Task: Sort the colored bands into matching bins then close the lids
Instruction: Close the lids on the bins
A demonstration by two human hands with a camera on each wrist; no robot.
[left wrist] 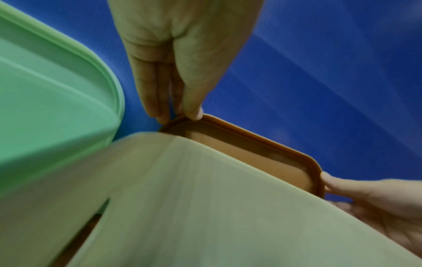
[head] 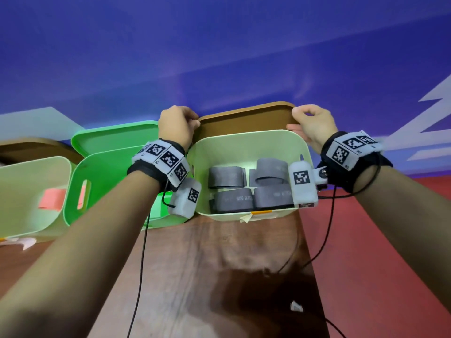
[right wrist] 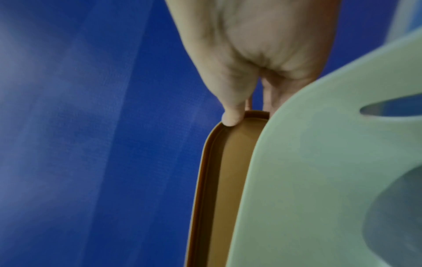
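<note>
A pale green bin (head: 246,140) stands on the wooden table and holds several grey bands (head: 230,200). Its brown lid (head: 244,120) stands raised behind its far rim. My left hand (head: 177,124) pinches the lid's left corner (left wrist: 182,120). My right hand (head: 311,124) pinches the right corner (right wrist: 237,119). In the left wrist view the brown lid (left wrist: 251,153) rises behind the bin wall (left wrist: 205,207), with my right hand (left wrist: 356,195) at its far end.
A bright green bin (head: 102,181) with its green lid (head: 114,135) raised stands to the left. Farther left is another pale bin (head: 29,198) holding a pink band (head: 52,198). The wooden table (head: 207,264) ends at right beside a red floor (head: 390,252). A blue wall stands behind.
</note>
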